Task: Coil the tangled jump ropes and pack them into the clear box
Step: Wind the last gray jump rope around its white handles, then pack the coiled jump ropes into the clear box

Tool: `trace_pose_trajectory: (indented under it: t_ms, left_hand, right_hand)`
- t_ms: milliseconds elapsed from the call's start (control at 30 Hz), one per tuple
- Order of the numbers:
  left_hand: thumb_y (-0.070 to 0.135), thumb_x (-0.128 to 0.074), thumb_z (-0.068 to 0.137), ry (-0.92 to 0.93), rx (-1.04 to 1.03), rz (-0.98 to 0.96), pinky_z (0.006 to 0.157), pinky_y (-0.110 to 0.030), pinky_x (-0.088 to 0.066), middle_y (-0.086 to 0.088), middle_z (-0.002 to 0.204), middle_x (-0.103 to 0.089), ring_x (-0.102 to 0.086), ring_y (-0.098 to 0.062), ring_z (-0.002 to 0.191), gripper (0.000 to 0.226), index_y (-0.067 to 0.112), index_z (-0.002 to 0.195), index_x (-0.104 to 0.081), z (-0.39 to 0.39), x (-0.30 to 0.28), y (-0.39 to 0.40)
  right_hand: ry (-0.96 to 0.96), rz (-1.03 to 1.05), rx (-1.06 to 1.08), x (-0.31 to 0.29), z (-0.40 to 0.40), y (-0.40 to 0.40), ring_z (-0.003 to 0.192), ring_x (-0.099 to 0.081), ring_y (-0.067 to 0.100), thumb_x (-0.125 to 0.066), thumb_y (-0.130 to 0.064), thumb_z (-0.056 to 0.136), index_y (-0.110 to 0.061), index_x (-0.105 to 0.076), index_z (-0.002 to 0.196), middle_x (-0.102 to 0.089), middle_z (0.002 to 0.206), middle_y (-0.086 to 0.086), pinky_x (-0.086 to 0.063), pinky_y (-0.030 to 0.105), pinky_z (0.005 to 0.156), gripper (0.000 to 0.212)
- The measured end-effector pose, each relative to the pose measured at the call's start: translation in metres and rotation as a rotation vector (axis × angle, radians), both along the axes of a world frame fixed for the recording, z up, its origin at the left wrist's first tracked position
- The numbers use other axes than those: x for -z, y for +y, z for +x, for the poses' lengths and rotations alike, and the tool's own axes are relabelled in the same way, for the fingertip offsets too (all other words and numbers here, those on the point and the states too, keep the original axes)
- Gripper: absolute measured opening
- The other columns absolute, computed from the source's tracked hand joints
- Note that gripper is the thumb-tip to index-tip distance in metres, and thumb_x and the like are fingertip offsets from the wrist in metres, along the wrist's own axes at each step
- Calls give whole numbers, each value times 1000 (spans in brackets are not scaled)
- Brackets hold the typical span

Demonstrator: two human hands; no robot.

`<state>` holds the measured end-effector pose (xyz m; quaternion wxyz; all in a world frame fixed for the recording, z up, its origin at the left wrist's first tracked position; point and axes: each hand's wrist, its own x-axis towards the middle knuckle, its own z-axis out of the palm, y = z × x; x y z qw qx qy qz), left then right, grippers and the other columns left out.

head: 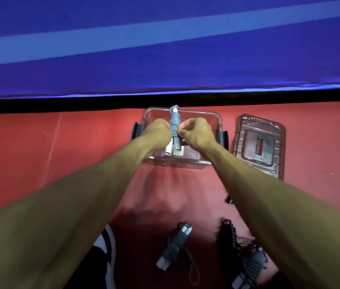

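Over the red mat and the clear box, your left hand and right hand pinch a coiled grey jump rope at its wrapped middle, fingers curled tight. Light, springy cord likely loosens; hold the wraps, not the handles.

Red floor mat in foreground, faint seam line at left. Black strip along far edge. Beyond: blue surface with lighter blue band.
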<state>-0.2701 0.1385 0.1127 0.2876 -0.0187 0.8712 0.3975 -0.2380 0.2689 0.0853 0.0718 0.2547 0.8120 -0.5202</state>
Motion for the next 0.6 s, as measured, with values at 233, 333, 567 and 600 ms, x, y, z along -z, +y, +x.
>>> trace_pose_trajectory:
  t_ms: [233,333,567,600]
  left_hand:
    - [5,-51,85,-36,54,-87,86,-49,-59,-27,101,-69,-69,-38,95,23,-5,98,-66,-15,32,8]
    - [0,-49,88,-70,89,-107,82,-45,-58,-26,98,-71,-69,-35,88,18,-5,88,-66,-22,44,13]
    - [3,-43,90,-154,152,-134,64,-31,-45,-13,86,-65,-61,-25,74,23,5,92,-66,-23,63,6]
    - [2,-43,90,-149,161,-152,60,-29,-43,-9,78,-63,-56,-22,68,24,8,81,-64,-24,63,4]
  right_hand:
    - [-114,-121,-92,39,-13,-7,86,-73,33,-55,-20,62,-3,-76,77,-76,81,16,-61,51,82,30]
    - [-171,-133,-205,40,-17,-14,78,-67,35,-49,-20,58,10,-71,82,-73,90,27,-57,58,87,44]
    - [-312,-33,-460,47,-14,-28,106,-66,34,-53,-10,88,0,-69,113,-71,112,18,-55,43,90,31]
    - [-315,-13,-476,46,-15,-30,105,-67,33,-54,-13,85,-1,-69,111,-71,111,17,-55,43,90,32]
